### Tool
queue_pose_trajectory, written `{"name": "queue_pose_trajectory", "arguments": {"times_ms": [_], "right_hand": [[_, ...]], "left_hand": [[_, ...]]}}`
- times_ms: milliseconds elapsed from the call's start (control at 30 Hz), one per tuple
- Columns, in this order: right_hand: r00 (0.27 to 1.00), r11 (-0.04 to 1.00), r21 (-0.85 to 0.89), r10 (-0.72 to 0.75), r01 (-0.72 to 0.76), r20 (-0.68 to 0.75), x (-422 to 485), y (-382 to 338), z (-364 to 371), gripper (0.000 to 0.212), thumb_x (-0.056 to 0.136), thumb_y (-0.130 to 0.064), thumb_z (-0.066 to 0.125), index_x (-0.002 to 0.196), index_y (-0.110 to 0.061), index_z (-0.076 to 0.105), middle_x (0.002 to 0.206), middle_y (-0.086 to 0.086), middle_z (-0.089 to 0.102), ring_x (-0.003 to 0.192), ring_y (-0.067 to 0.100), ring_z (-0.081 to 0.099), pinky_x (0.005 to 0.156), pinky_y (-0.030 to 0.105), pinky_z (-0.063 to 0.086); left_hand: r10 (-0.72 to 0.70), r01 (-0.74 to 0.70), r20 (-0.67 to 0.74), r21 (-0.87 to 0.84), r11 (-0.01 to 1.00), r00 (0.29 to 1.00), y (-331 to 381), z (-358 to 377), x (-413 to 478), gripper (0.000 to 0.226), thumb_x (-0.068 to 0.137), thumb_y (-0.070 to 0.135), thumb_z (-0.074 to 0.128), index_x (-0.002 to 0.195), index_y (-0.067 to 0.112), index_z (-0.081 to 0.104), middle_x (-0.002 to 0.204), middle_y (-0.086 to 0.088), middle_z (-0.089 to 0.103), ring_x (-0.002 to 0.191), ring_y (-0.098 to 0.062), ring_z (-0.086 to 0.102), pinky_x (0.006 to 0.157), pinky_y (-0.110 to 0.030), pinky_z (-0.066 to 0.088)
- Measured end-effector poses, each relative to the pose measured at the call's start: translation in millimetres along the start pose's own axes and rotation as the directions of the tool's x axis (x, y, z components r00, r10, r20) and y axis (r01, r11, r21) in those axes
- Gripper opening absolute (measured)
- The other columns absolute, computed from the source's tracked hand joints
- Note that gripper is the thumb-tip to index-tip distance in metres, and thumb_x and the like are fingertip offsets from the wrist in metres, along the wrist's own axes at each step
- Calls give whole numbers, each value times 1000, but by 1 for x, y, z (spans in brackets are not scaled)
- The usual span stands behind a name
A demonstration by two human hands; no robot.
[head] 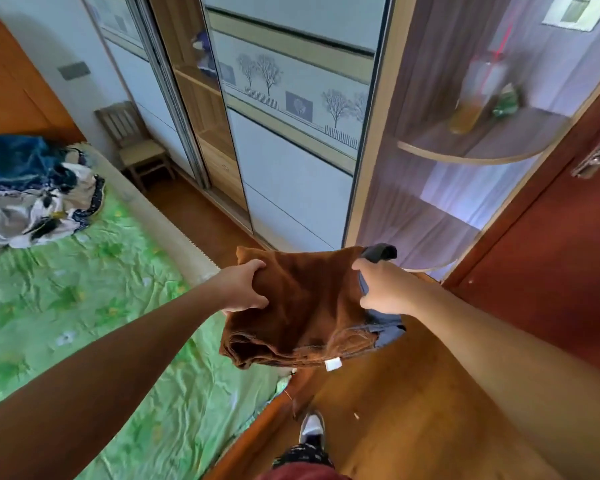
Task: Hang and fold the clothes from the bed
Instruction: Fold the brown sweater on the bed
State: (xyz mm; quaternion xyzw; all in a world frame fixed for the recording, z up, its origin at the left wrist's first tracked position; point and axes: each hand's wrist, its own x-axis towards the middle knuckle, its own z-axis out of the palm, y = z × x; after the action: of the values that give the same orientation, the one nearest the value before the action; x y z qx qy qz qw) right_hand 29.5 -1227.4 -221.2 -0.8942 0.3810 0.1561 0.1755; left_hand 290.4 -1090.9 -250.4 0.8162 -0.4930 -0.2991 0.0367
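Left hand (245, 287): fingers curled over the left edge of the brown garment (302, 313), gripping it.
Right hand (383, 287): fingers closed on the garment's right edge, together with a blue-grey cloth (383, 322) beneath it.
Brown garment: folded, held in the air between both hands, above the bed's corner and the wooden floor (413, 410).
Bed (84, 306): green sheet, to the left.
Clothes pile (32, 188): far end of the bed, well apart from the hands.
Wardrobe (291, 133): directly ahead.
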Motion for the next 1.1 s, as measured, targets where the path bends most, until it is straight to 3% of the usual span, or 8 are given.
{"name": "queue_pose_trajectory", "arguments": {"times_ms": [100,233,567,833,1100], "right_hand": [[998,998,-25,-53,52,-39,50,0,-20,63,89,-21,65,145,-12,38,94,11,62,81,25,63,71,38,54],[994,994,-12,-106,106,-33,107,-5,-51,73,92,-25,65,155,-18,29,127,20,62,107,31,63,75,31,44],[945,945,2,-326,326,-3,231,9,-109,74,92,-20,65,156,-17,28,137,24,56,117,35,61,93,41,52],[859,859,22,-511,511,-10,297,-15,-143,70,95,-16,60,157,-17,28,143,21,52,121,34,59,95,38,49],[828,828,19,-561,561,13,380,-75,-172,70,93,-14,60,156,-20,30,147,17,50,123,33,59,95,36,50]], "left_hand": [[-33,32,-18,-24,999,999,-11,-20,28,89,79,38,75,154,31,27,134,-11,59,114,-29,60,89,-33,53],[-94,92,-32,-41,995,995,-22,-52,64,90,81,40,75,155,29,26,135,-11,59,116,-29,60,93,-32,50],[-248,234,-104,-131,963,963,-19,-96,131,89,83,39,75,155,26,26,137,-12,57,117,-29,59,97,-33,49],[-403,362,-200,-213,908,893,-26,-121,132,89,83,40,75,156,25,26,137,-12,57,119,-29,58,97,-33,47],[-488,433,-213,-260,863,846,-78,-168,165,91,82,40,76,156,26,24,133,-10,59,110,-26,62,89,-31,50]]}}
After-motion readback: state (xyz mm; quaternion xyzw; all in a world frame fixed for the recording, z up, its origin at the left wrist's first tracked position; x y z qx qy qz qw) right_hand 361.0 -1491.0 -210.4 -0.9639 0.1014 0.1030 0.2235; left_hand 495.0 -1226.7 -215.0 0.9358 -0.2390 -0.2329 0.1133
